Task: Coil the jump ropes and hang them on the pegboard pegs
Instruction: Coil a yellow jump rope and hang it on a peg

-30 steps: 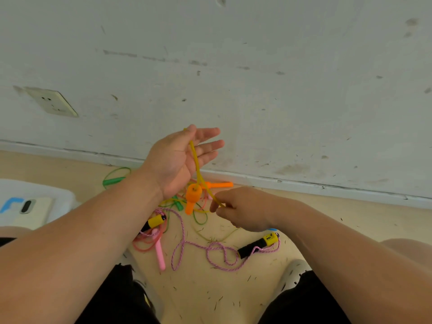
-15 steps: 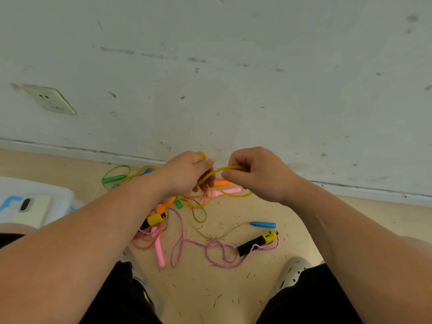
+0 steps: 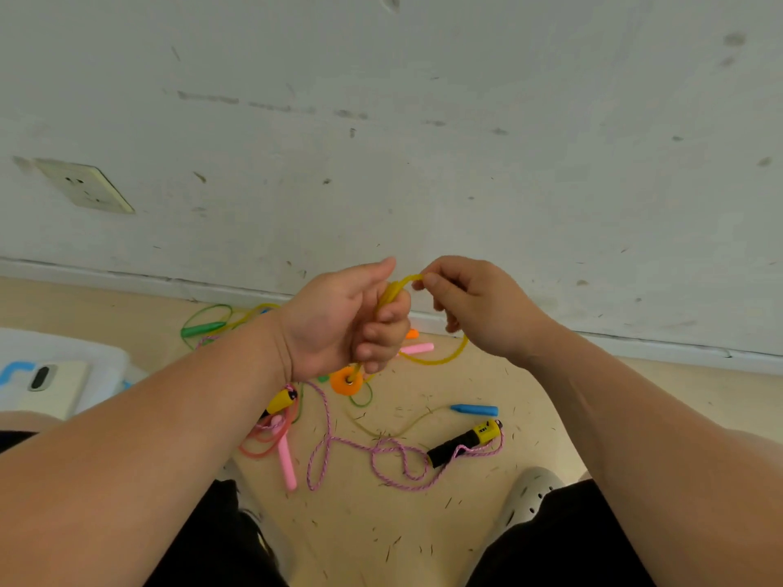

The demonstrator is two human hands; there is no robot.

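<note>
My left hand point(image 3: 347, 319) grips a bundle of yellow jump rope point(image 3: 392, 292), and its orange handle point(image 3: 346, 381) hangs below my fist. My right hand point(image 3: 470, 305) pinches the same yellow rope at the top, and a loop of it point(image 3: 445, 358) droops under that hand. Several other ropes lie tangled on the floor: a pink-and-white braided rope point(image 3: 381, 453) with black-and-yellow handles point(image 3: 464, 442), a pink rope point(image 3: 286, 457), a green one point(image 3: 203, 328) and one with a blue handle point(image 3: 474, 410). No pegboard is in view.
A white wall point(image 3: 423, 141) with a socket point(image 3: 84, 186) stands right behind the ropes. A white bin point(image 3: 101, 358) with a phone point(image 3: 46, 385) on it sits at the left. My knees and a white shoe point(image 3: 529, 495) frame the floor space.
Both hands rose from the floor with the yellow rope. My left hand went from open fingers to a fist round the rope. My right hand came up beside it.
</note>
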